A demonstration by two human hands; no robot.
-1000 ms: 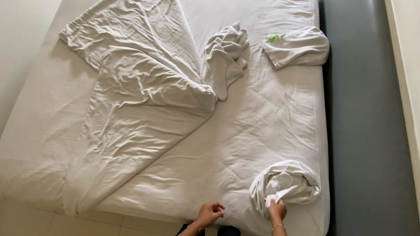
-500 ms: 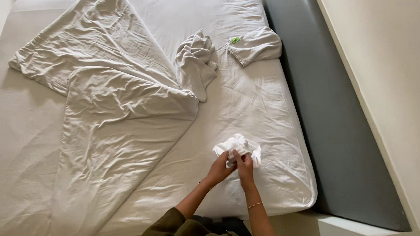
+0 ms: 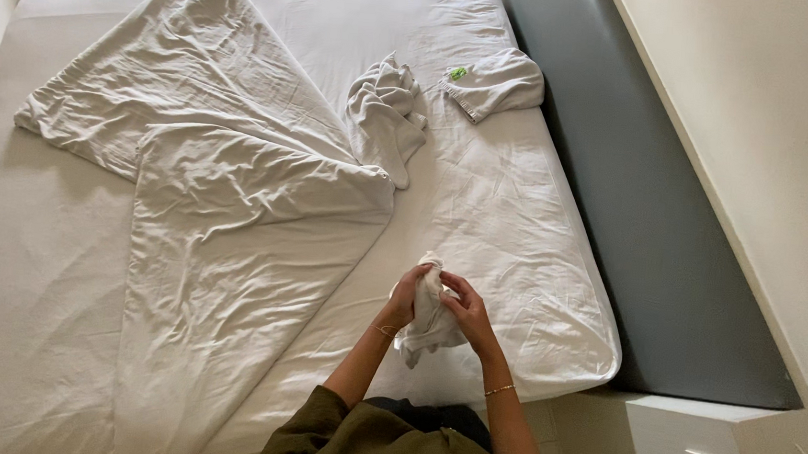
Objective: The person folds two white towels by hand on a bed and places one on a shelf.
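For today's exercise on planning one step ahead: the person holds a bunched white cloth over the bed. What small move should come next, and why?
Probably draw the hands apart to shake it open. The white cloth hangs crumpled between the left hand and right hand, which sit close together above the mattress, so no edge or corner shows clearly.

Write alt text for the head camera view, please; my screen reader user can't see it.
A person stands at the edge of a white bed, both hands bunching a small white cloth: left hand on its left side, right hand on its right. A crumpled duvet cover sprawls across the mattress, with a loose pillowcase and a folded cloth beyond.
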